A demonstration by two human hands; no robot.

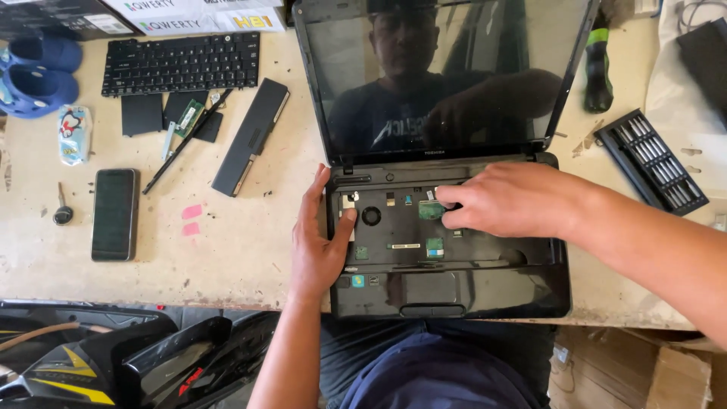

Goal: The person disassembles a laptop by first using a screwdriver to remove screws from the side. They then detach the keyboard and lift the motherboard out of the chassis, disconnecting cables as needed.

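Black smartphone (115,214) lies face-up at 9 o'clock of the left hand (316,236), near a detached battery (251,136). Left hand, fingers flat and spread, braces the open laptop (447,284) at its left edge. Right hand (511,199), fingertips (448,195) pressed together, touches the exposed keyboard bay; screwdriver-bit case (651,160) at 3 o'clock.

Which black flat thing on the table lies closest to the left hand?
The long black laptop battery lies closest to the left hand; the black smartphone and black removed keyboard lie farther left.

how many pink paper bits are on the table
2: the upper pink bit and the lower pink bit lie close together between the phone and the left hand.
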